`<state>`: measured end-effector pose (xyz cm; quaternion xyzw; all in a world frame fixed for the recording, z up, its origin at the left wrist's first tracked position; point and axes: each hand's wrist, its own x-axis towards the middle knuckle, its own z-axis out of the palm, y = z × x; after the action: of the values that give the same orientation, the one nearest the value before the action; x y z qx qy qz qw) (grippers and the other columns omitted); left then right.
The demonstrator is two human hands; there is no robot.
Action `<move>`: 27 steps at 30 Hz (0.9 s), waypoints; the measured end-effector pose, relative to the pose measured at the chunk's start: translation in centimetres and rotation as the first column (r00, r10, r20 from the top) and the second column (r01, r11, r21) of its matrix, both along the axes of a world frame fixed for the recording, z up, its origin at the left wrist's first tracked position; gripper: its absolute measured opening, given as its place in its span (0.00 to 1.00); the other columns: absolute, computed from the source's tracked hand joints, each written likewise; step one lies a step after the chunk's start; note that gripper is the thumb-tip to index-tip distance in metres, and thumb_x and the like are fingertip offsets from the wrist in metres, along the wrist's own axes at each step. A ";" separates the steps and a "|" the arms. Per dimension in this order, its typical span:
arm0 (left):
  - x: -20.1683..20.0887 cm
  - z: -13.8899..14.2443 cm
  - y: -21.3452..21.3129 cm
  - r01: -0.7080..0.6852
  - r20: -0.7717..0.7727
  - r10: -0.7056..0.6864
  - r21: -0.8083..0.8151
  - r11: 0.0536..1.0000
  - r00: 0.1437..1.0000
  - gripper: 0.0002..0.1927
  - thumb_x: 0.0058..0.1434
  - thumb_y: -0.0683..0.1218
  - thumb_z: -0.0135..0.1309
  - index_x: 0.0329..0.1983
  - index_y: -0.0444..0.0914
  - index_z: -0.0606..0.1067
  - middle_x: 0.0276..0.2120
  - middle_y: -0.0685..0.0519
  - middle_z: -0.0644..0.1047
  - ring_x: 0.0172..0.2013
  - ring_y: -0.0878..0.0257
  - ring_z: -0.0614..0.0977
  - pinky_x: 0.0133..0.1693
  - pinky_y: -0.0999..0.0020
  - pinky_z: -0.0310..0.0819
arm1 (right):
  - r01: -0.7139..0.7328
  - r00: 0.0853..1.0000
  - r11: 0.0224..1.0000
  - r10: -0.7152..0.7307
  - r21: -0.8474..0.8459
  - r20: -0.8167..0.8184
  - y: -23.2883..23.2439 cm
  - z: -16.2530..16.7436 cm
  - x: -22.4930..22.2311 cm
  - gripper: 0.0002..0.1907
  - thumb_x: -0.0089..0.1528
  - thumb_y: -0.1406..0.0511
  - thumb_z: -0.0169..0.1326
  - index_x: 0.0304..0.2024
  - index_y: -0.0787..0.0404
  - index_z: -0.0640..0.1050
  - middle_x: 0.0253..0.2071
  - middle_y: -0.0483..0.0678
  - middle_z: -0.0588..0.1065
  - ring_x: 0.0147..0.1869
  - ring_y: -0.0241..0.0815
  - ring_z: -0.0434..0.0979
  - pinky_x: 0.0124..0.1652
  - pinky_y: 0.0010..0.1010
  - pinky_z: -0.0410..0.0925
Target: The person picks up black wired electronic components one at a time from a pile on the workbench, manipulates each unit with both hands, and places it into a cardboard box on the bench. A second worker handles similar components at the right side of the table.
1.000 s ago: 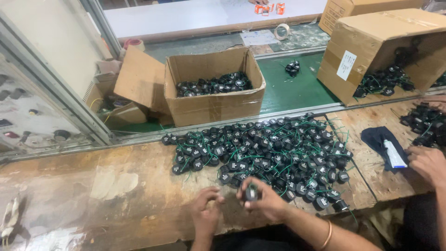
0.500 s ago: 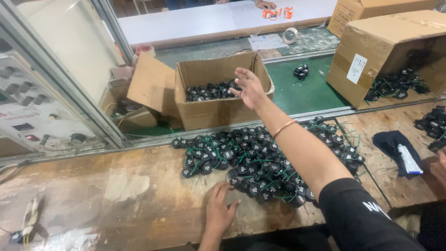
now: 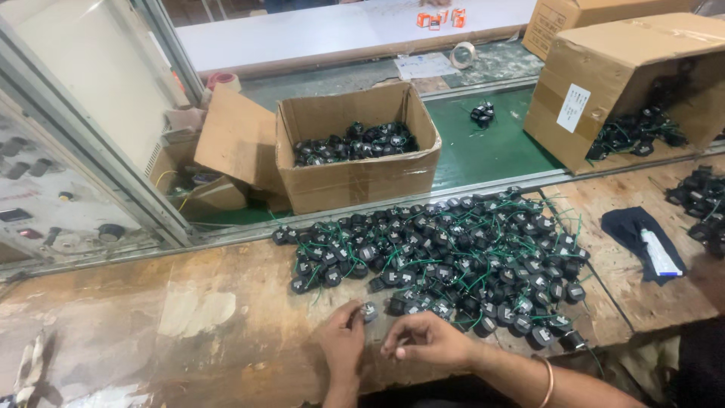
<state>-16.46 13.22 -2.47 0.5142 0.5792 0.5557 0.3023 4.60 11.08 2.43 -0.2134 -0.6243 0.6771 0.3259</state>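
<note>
Two hands low at bench edge: left hand [image 3: 343, 341] fingers pinch black part [image 3: 369, 310], right hand [image 3: 428, 340] curled

Your stock, counted:
- Hands: two, left [image 3: 341, 347] and right [image 3: 430, 341].
- Part in your fingers [image 3: 369, 311]: one.
- Heap of black parts [image 3: 453, 257] on the surface [image 3: 151, 332]: one, too many pieces to count.
- Cardboard boxes: four, one open [image 3: 355, 147], one on its side [image 3: 627, 75], one behind [image 3: 574, 13], one small at left [image 3: 198, 189].
- Tape roll [image 3: 462, 54]: one.
- Blue cloth [image 3: 634, 230]: one.
- Bangle [image 3: 547, 381]: one.
</note>
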 end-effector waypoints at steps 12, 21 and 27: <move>4.2 3.5 -4.0 0.439 -0.357 -0.282 0.516 0.735 0.891 0.13 0.52 0.32 0.59 0.38 0.38 0.82 0.40 0.51 0.86 0.41 0.54 0.86 0.45 0.63 0.81 | 0.285 0.930 0.943 -0.315 0.169 0.188 -2.7 -7.9 1.9 0.36 0.58 0.72 0.61 0.67 0.65 0.64 0.59 0.50 0.73 0.59 0.38 0.75 0.56 0.31 0.71; 1.6 2.0 -4.2 0.540 -0.095 -0.538 0.300 0.787 0.837 0.10 0.48 0.35 0.66 0.31 0.36 0.77 0.43 0.48 0.84 0.42 0.52 0.83 0.43 0.61 0.79 | 0.389 0.902 0.921 -0.376 -0.022 0.211 -2.8 -7.0 0.6 0.26 0.56 0.75 0.64 0.57 0.66 0.77 0.44 0.46 0.81 0.46 0.35 0.80 0.45 0.29 0.76; 3.8 1.9 -3.0 0.492 0.265 -0.484 0.038 0.869 0.834 0.12 0.48 0.39 0.71 0.28 0.35 0.76 0.38 0.47 0.85 0.41 0.60 0.85 0.42 0.64 0.81 | 0.366 0.906 0.930 -0.366 0.042 0.213 -2.1 -6.8 -0.1 0.21 0.54 0.72 0.70 0.49 0.65 0.80 0.45 0.47 0.80 0.50 0.36 0.82 0.48 0.32 0.77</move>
<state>-12.70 10.19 -0.53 0.5605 0.3916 0.5148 0.5171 4.50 9.02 -4.40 -0.3993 -0.6052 0.5764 0.3769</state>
